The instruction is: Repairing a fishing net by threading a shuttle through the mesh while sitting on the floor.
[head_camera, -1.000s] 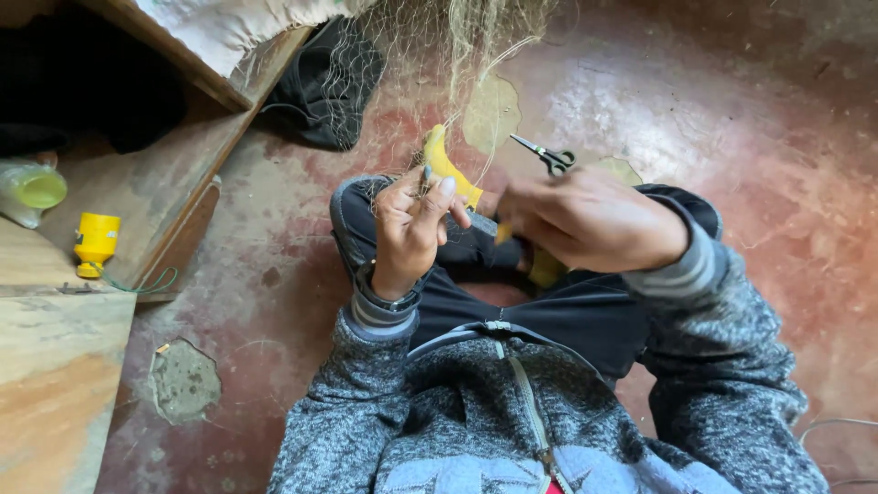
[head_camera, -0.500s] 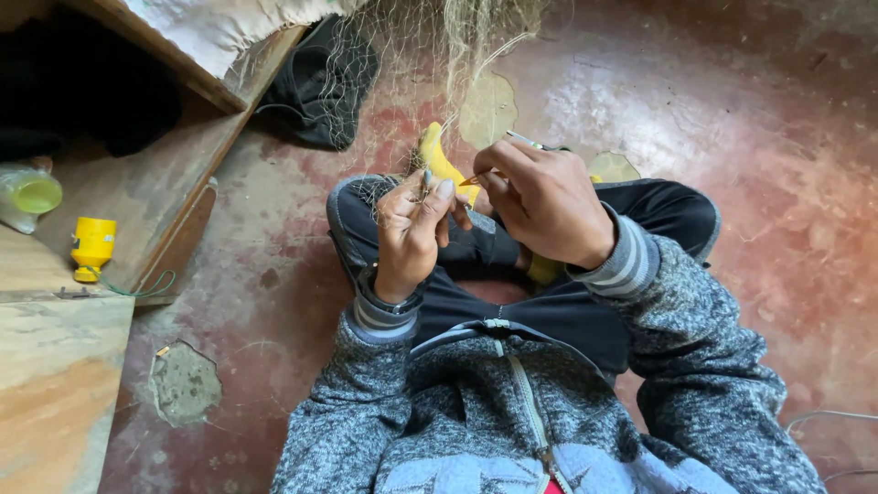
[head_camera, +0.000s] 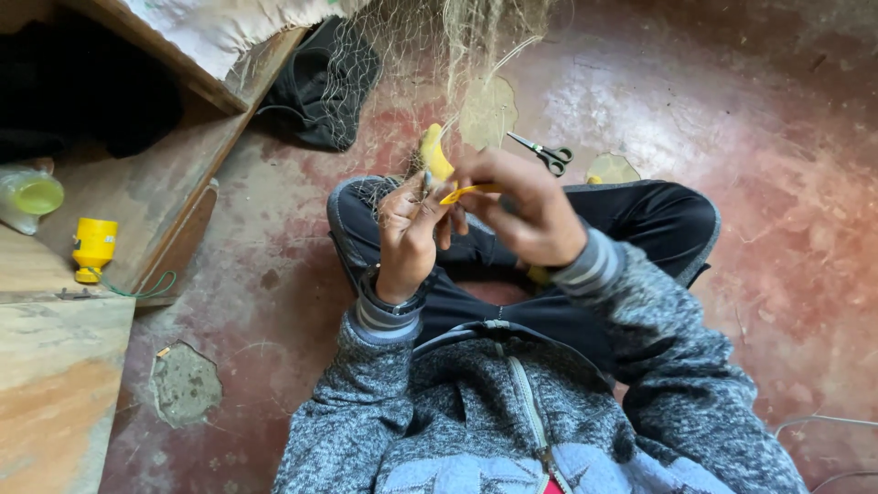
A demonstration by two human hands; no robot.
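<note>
While I watched from above, my left hand (head_camera: 407,233) gripped a yellow float (head_camera: 433,154) caught in the fishing net (head_camera: 402,110), held over my crossed legs. My right hand (head_camera: 526,206), just at three o'clock of it, pinched a thin yellow netting needle (head_camera: 462,191) against the float. Scissors (head_camera: 541,154) lay on the red floor (head_camera: 786,256) at one o'clock, apart from both hands.

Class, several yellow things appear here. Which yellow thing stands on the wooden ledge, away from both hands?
The small yellow bottle at far left, beside a green-capped container. The other yellow pieces are held in the left hand and right hand.
</note>
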